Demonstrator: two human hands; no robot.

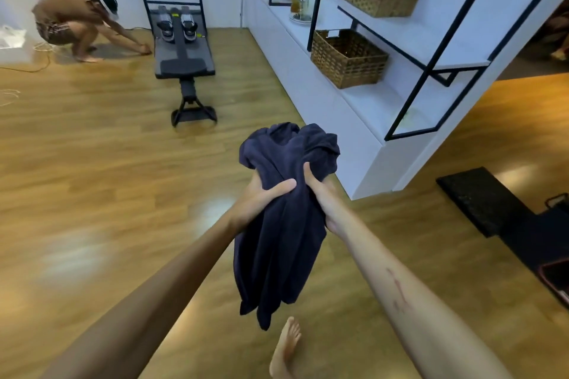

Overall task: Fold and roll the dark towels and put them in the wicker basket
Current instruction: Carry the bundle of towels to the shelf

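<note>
Gripping one bunched dark towel [283, 224] above the wooden floor [123, 178], both hands [264, 197] [320, 194] closed round it.

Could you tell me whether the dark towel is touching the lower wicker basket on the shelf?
Apart. The head view shows the dark towel bunched in both hands over the floor, with open floor and shelf between it and the lower wicker basket.

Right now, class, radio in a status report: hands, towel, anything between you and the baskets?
Left hand and right hand both grip bunched dark towel, unfolded. Wicker baskets on shelf ahead. Bare floor between.
</note>
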